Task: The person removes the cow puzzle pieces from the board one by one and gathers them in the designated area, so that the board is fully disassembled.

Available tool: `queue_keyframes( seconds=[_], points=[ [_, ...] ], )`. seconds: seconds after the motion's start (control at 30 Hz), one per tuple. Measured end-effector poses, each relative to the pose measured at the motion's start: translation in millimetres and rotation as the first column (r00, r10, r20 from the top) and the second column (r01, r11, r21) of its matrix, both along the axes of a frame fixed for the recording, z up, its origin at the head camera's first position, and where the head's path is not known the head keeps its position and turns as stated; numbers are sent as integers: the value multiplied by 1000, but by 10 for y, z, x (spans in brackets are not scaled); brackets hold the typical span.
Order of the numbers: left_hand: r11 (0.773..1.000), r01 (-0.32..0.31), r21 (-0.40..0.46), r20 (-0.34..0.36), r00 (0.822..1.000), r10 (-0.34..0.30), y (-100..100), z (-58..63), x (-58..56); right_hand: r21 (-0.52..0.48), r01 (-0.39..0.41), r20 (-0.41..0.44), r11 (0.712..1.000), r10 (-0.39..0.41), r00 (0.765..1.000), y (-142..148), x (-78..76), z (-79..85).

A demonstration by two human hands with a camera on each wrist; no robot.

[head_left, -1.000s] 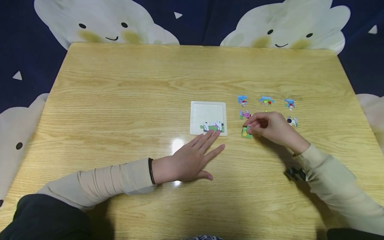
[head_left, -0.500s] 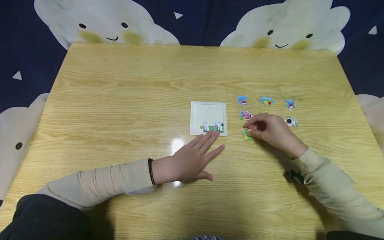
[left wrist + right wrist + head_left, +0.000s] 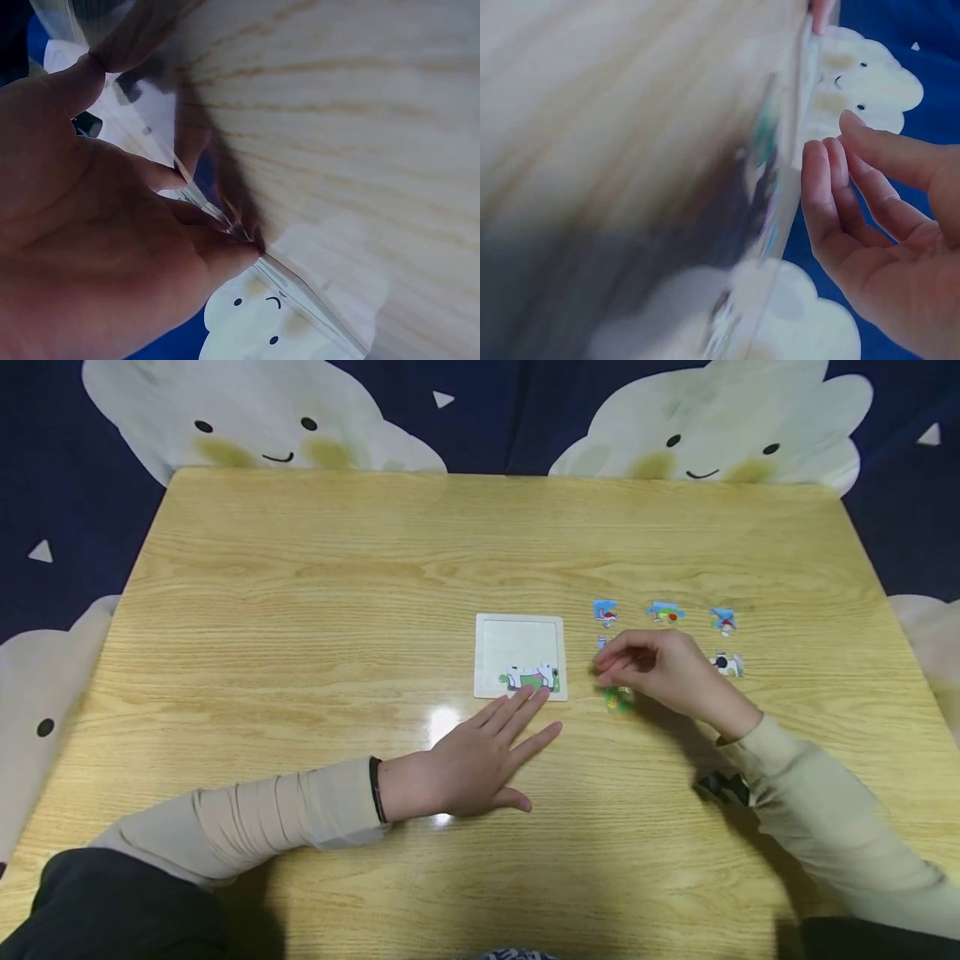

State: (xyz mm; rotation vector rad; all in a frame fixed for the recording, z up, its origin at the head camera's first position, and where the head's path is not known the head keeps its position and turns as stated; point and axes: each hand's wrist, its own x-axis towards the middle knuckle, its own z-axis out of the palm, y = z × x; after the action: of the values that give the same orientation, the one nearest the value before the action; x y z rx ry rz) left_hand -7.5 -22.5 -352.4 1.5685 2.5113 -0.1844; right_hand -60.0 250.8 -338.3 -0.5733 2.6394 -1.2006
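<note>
My left hand point(image 3: 480, 760) lies with fingers spread and fairly straight, fingertips at the near rim of a pale square puzzle tray point(image 3: 517, 639). In the tray's lower part sits a joined strip of puzzle showing a white animal on green point(image 3: 531, 676). My right hand point(image 3: 667, 672) hovers over the loose pieces, fingers loosely bent. The right wrist view shows thumb and fingers apart from each other with nothing between them. Just below that hand lies a green puzzle piece point(image 3: 618, 700), partly covered by it. A pink piece shows only at its corner point(image 3: 602, 643) behind the fingers.
Along the back of the loose group lie blue-topped puzzle pieces at left point(image 3: 605, 612), middle point(image 3: 666, 612) and right point(image 3: 723, 620). A black-and-white piece point(image 3: 727, 664) lies right of my right hand. The wooden table point(image 3: 300, 610) meets a dark cloud-patterned cloth point(image 3: 495, 410).
My right hand has set the green piece down slightly nearer to me and let it go, then moved a little left and away from me. The left hand has stayed put.
</note>
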Motion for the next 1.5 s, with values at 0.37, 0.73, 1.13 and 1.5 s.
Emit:
queue_keyframes(
  seconds=[0.37, 0.73, 1.13, 1.5],
  points=[
    [1000, 9, 13, -26, 1000, -8, -10, -13, 2, 23, -135, 65, 991, 133, 989, -677, -284, 30],
    [1000, 8, -5, -49, 999, -9, -1, -33, 4, 71, -174, 115, 982, 165, 980, -902, -372, -19],
    [1000, 4, -16, -47, 999, -5, 6, -30, 3, 30, -146, 125, 989, 142, 982, -893, -384, -15],
    [1000, 13, 5, -78, 997, -13, -4, -41, 8, -11, -117, 150, 993, 118, 982, -866, -316, -42]
  ],
)
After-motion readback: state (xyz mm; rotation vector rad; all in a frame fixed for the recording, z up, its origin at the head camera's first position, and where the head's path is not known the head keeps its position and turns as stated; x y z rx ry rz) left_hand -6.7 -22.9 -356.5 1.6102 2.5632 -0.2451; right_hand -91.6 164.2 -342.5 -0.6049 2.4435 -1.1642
